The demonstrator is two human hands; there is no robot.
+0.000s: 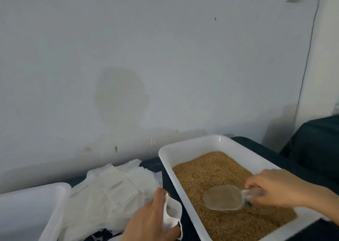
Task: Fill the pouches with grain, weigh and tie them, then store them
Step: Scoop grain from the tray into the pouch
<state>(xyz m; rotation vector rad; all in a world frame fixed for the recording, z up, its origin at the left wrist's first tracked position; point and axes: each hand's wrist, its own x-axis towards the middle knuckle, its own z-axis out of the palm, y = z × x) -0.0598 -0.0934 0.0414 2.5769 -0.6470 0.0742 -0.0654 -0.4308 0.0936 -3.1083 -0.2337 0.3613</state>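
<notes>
The fingers of the right hand (275, 187) curl round the handle of a clear scoop (222, 197), whose bowl is over the grain (211, 169) in a white tray (183, 149). The left hand (152, 220) pinches a white pouch (172, 211), its mouth seemingly open, just beside that tray. Further left lie a heap of empty pouches (110, 191) and a second white tray (31, 200), all on a dark table (260, 150).

White pouch (171, 214) gripped open by left hand (152, 220), bottom centre. Clear scoop (224, 197) held by handle in right hand (271, 187), above grain (211, 171) in white tray (183, 149), lower right. Pile of pouches (111, 191) seen lower left, beside second white tray (36, 195).
</notes>
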